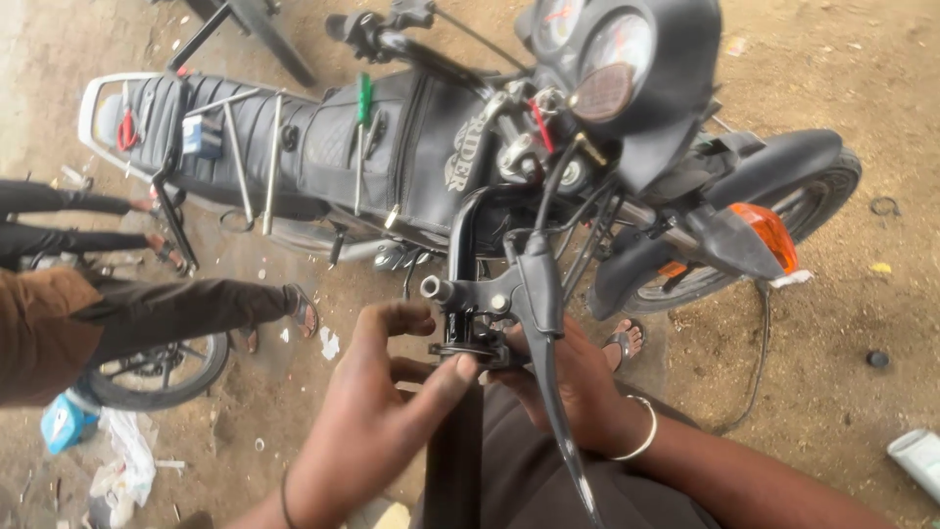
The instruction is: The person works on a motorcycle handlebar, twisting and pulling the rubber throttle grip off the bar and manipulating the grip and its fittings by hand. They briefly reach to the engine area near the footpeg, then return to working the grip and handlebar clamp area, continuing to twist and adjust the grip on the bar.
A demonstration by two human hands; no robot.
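A black motorcycle [392,147] stands on dirt ground, seen from above its handlebar [468,235]. My left hand [377,411] reaches up to the bare handlebar end, thumb and fingers touching the black lever bracket [480,304] and the ring below it. My right hand [573,387], with a silver bangle on the wrist, sits under the bracket behind the long black lever [548,392]; its grip is partly hidden. The speedometer cluster [612,59] is above.
Long metal rods [250,147], a green-handled screwdriver [363,108] and a small blue box [203,135] lie on the seat. Another person's legs [176,309] and sandalled foot stretch in from the left. An orange indicator [769,235], front wheel [783,211], litter [122,460].
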